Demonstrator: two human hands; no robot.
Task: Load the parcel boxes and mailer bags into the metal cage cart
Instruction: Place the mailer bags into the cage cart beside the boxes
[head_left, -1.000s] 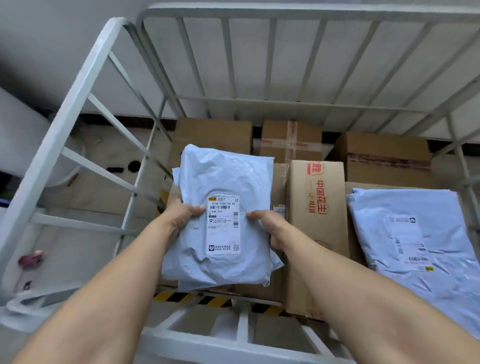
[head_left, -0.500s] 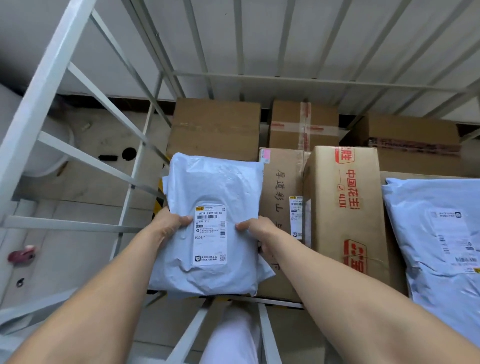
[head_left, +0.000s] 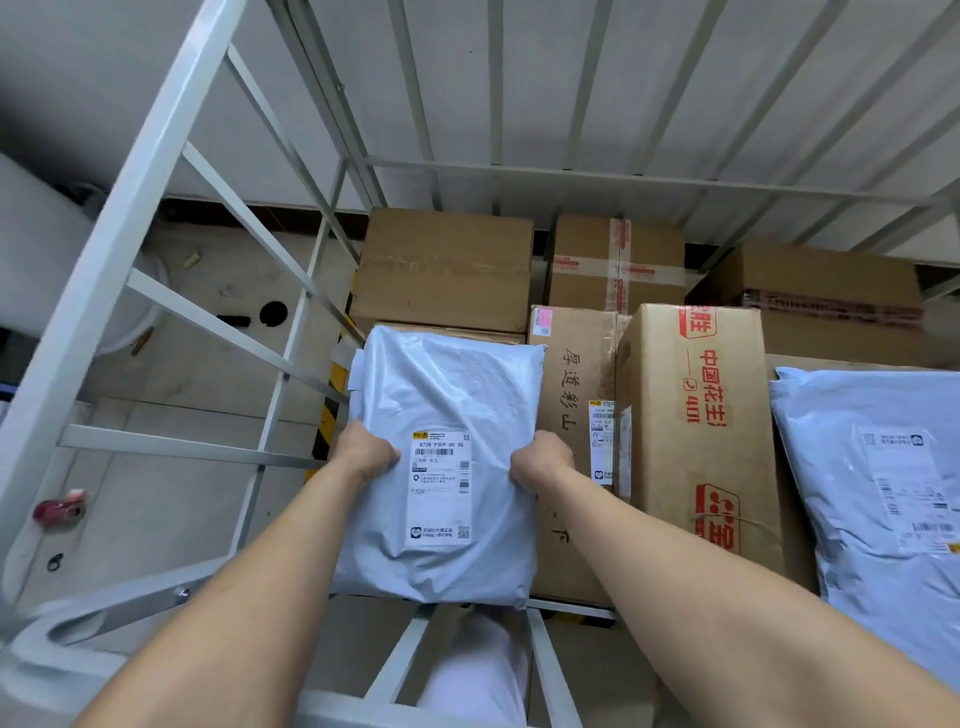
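1. Hands grip one pale mailer bag from both sides: the left hand pinches its left edge and the right hand pinches its right edge, fingers curled into the plastic.
2. The bag lies label-up in the near left corner of the metal cage cart, its white shipping label between the two hands.
3. Its left edge sits close to the cart's left side bars; its right edge touches a tall brown box with handwritten characters.
4. Right of that box stands a box with red printing, upright and touching it.
5. Further right lies a second pale mailer bag, flat, label up, partly cut off by the frame edge.
6. Along the far side of the cart sit three more cartons: a plain brown one, one with red-printed tape, and a wide one at the right.
7. Outside the cart's left bars, the floor carries a small red object.
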